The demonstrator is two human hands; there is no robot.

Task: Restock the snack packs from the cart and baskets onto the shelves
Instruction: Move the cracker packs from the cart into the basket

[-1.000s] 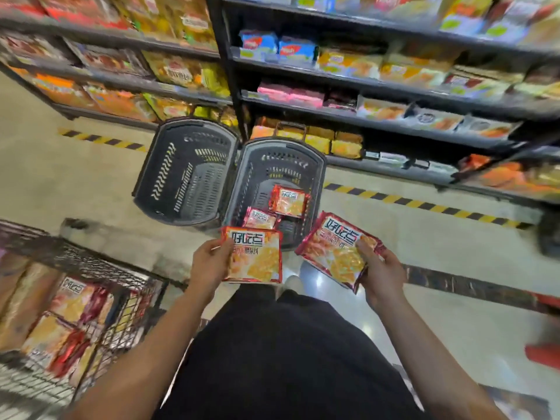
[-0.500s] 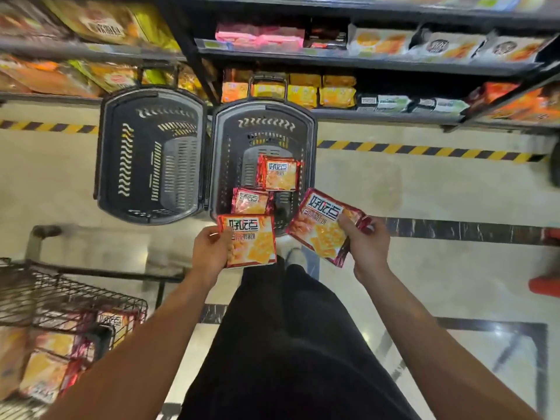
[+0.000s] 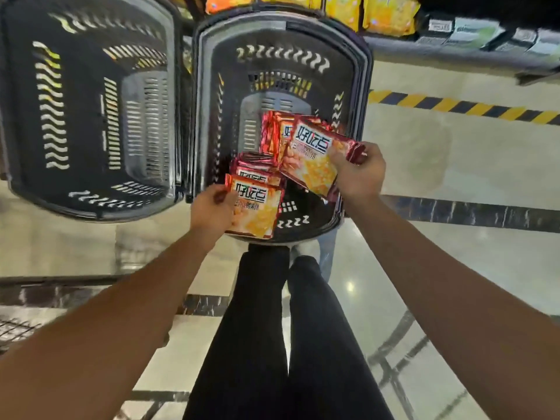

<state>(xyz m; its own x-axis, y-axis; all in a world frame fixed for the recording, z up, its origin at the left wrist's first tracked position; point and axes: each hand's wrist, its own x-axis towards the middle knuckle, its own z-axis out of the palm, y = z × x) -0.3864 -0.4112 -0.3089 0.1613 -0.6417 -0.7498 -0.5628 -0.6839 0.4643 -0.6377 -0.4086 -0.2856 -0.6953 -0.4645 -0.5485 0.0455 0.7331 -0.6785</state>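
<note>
The left hand is pinching 1 snack pack by its left edge, grip closed on it, over the near rim of the right basket. The right hand is pinching a 2nd pack by its right end, above the loose packs lying inside that basket. The left basket is sitting just beside it on the floor, below a shelf of yellow bags.

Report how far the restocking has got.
Done: the left basket looks empty. In hand: the left hand and right hand each hold a snack pack over the right basket. Left: at least two more packs lie in it.
</note>
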